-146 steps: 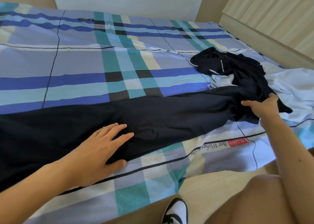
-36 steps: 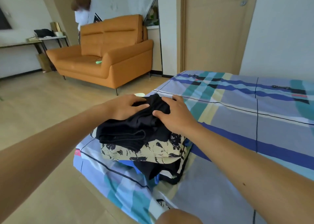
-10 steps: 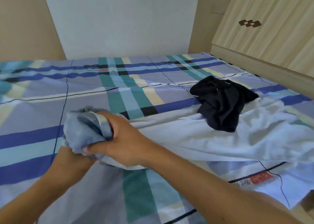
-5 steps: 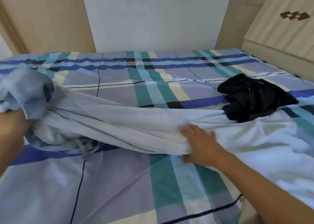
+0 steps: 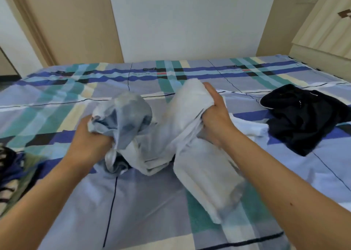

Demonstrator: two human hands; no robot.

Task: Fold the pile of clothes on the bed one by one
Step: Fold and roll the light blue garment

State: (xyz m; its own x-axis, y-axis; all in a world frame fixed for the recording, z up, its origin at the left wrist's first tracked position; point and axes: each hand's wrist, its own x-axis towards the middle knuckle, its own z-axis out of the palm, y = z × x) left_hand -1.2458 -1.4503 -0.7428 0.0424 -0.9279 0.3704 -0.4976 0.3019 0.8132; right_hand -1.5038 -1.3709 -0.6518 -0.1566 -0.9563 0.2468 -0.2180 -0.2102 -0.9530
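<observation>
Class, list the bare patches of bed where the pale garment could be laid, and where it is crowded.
Bare: the near bed before the pale garment, and the far strip by the wall. Crowded: the middle under that garment, the right by the dark garment, the left edge by the stack.

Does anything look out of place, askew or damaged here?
Nothing damaged or spilled. The pale garment is bunched up between the left hand and right hand, not laid flat, and a black garment lies crumpled on the bed to the right, unfolded. Both fit mid-task.
</observation>
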